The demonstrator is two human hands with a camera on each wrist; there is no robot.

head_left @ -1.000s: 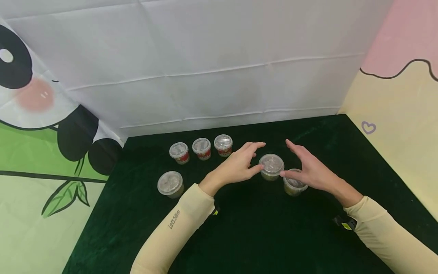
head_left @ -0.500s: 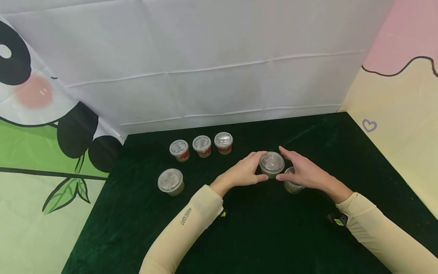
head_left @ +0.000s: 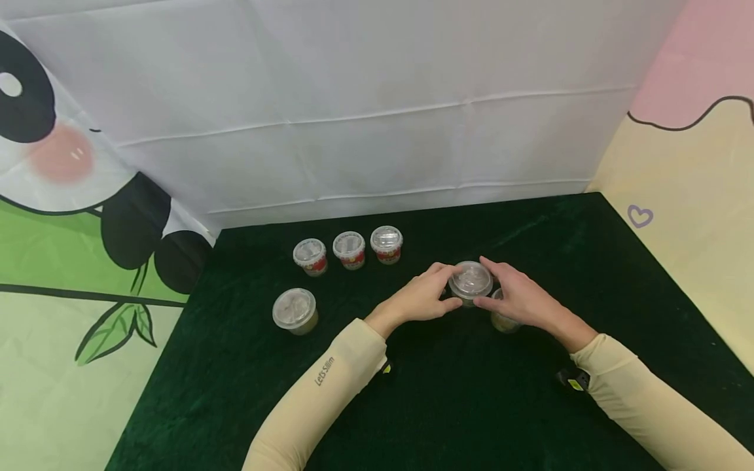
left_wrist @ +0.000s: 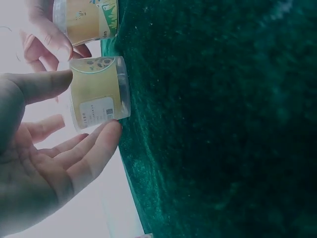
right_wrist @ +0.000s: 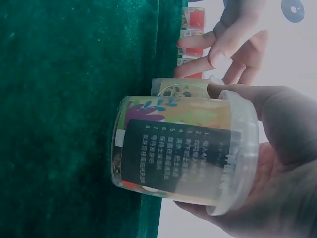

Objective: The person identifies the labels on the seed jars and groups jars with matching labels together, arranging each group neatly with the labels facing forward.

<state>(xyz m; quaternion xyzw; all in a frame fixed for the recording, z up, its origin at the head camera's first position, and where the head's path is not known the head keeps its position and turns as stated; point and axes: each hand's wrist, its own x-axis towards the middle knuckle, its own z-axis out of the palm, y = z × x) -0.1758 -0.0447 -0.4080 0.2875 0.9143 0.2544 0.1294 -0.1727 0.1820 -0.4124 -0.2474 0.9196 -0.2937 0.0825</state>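
A clear-lidded plastic tub (head_left: 471, 280) with a yellowish label stands on the dark green cloth between the two hands. On its left side the left hand (head_left: 415, 296) holds it, thumb at the lid edge (left_wrist: 74, 99) and fingers bent along the side. From the right, the right hand (head_left: 524, 296) holds the same tub, thumb at its near side and index finger at the far rim. A second lidded tub (right_wrist: 173, 148) stands under the right palm, partly hidden in the head view. Its dark label panel shows in the right wrist view.
Three smaller red-labelled lidded cups, the left (head_left: 310, 255), middle (head_left: 349, 248) and right (head_left: 387, 243), stand in a row at the back left. Another wide tub (head_left: 295, 310) stands left of the left forearm. A white cloth wall (head_left: 377, 131) rises behind the table.
Both hands have come in around the middle tub; the right hand has moved left and lower, the left hand slightly right. The tubs and cups stay in their places.
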